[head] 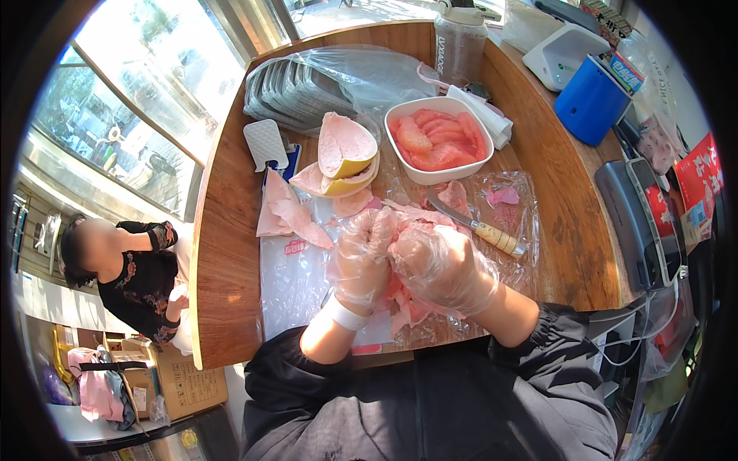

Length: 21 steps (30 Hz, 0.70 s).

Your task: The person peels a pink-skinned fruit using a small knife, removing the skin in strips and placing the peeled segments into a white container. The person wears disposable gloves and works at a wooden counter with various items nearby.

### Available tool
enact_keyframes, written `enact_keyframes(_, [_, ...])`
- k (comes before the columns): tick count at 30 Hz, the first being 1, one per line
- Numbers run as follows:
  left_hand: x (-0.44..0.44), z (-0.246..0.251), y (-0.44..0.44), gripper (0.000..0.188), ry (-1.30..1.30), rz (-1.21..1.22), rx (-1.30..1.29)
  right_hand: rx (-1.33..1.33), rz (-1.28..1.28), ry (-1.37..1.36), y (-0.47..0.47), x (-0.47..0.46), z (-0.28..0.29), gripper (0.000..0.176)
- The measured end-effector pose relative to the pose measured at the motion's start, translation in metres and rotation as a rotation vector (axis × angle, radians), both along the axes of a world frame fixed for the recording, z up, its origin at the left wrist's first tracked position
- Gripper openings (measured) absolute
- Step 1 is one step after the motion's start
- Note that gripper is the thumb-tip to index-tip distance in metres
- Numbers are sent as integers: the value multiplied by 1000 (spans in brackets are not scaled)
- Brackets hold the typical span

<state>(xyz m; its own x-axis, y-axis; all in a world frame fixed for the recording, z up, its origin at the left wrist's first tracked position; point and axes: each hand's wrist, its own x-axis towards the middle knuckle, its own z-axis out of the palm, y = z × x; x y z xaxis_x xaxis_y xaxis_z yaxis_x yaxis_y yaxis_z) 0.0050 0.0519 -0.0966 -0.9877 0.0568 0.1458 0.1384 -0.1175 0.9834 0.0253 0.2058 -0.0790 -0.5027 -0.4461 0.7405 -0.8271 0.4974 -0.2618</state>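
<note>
My left hand (pixel 364 259) and my right hand (pixel 435 262), both in clear plastic gloves, are close together above a heap of pink pomelo membranes (pixel 406 305). The fingers of both are curled, and pink pomelo shows between them; how much each one holds is hidden. Beyond them, a white plastic tub (pixel 440 176) holds peeled red pomelo segments (pixel 444 138). A curved knife with a wooden handle (pixel 499 237) lies right of my right hand. Pomelo rind pieces (pixel 347 147) with yellow skin are stacked left of the tub, with pale peel (pixel 288 210) nearer me.
Stacked plastic trays (pixel 294 95) in a clear bag stand at the back left, beside a white phone stand (pixel 265 144). A clear bottle (pixel 459 46) stands behind the tub. On the raised right ledge is a blue box (pixel 591 101). A person (pixel 135 271) sits beyond the left panel.
</note>
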Motion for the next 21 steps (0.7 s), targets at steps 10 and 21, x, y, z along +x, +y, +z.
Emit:
enact_keyframes(10, [11,15,-7,29,233,168,-396,-85,151,-62,-2,-7,5,20])
enact_keyframes(21, [10,22,0,29,41,-8,-115,-367,78,-262,-10,-9,3,23])
